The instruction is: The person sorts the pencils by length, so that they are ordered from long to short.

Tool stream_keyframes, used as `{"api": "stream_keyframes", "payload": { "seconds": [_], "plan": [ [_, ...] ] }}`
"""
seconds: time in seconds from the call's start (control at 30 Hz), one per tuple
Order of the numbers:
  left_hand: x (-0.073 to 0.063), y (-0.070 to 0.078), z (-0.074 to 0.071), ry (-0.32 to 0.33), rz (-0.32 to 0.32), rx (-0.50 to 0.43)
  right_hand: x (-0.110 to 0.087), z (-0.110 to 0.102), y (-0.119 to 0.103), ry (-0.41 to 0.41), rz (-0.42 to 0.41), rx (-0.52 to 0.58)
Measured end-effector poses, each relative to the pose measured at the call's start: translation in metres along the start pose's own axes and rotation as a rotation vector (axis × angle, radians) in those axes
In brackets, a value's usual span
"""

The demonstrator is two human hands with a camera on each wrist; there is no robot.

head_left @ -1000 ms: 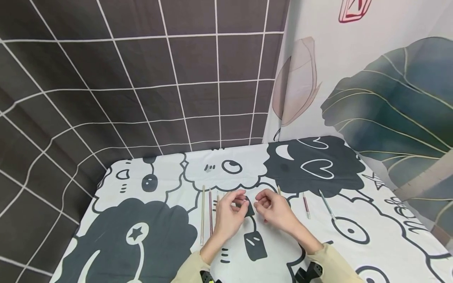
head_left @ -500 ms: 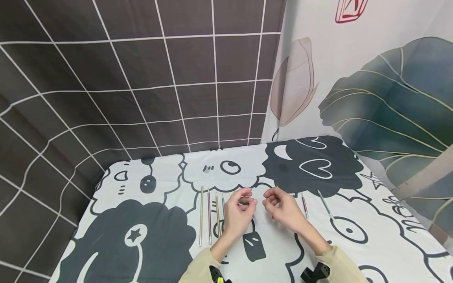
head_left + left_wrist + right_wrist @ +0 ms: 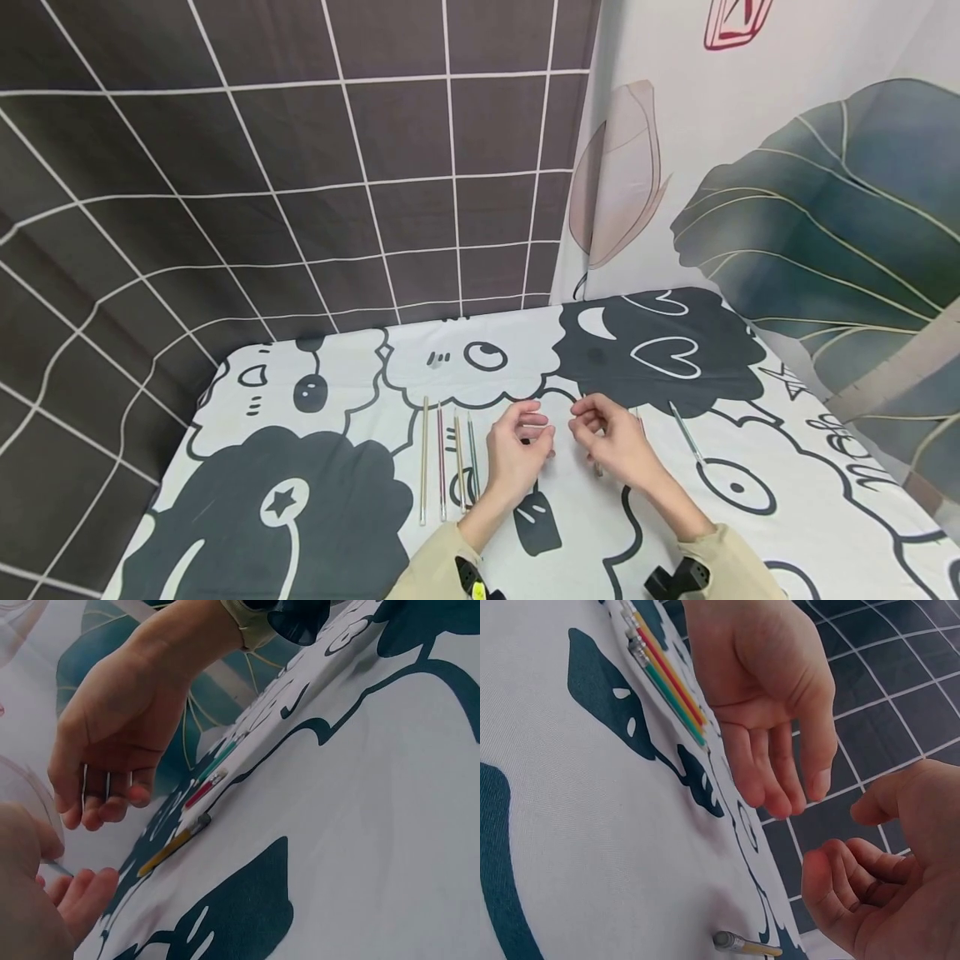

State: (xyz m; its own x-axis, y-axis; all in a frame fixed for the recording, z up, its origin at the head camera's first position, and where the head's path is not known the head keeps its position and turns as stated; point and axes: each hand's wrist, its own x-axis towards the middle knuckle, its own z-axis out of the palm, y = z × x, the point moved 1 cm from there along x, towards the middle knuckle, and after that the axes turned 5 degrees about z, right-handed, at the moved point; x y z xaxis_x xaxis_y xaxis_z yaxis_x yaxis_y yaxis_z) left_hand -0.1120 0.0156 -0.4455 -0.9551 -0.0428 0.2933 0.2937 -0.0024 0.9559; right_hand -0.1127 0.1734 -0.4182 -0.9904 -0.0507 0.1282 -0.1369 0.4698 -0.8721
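Observation:
My left hand (image 3: 517,450) hovers over the middle of the cloth-covered table, fingers loosely bent and holding nothing. Facing it across a small gap, my right hand (image 3: 613,442) is likewise loosely curved with nothing in it. Left of my left hand several pencils lie side by side: a yellow one (image 3: 424,458), a red one (image 3: 441,458), another yellow one (image 3: 459,458) and a green one (image 3: 473,458). Below my right hand is a yellow pencil (image 3: 174,847), mostly hidden in the head view. Beyond it lie a red pencil (image 3: 204,789), partly covered in the head view, and a green pencil (image 3: 686,433).
A white cloth (image 3: 570,533) with dark cartoon prints covers the table. Behind it hangs a dark curtain (image 3: 300,142) with a white grid. At the right a white hanging (image 3: 682,75) carries large leaf prints.
Both hands have drifted right, staying close together. The pencils at left have come out from behind my left hand; my right hand now covers part of the red pencil. The head view has shifted slightly.

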Motion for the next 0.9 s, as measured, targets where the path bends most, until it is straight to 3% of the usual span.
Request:
{"api": "stream_keyframes", "payload": {
  "seconds": [0.33, 0.9],
  "plan": [
    [0.002, -0.001, 0.009, -0.004, -0.152, -0.008, -0.001, -0.009, 0.006, 0.022, -0.046, -0.016],
    [0.001, -0.004, 0.024, -0.04, -0.207, 0.052, -0.005, -0.027, 0.014, 0.038, 0.017, 0.016]
  ]
}}
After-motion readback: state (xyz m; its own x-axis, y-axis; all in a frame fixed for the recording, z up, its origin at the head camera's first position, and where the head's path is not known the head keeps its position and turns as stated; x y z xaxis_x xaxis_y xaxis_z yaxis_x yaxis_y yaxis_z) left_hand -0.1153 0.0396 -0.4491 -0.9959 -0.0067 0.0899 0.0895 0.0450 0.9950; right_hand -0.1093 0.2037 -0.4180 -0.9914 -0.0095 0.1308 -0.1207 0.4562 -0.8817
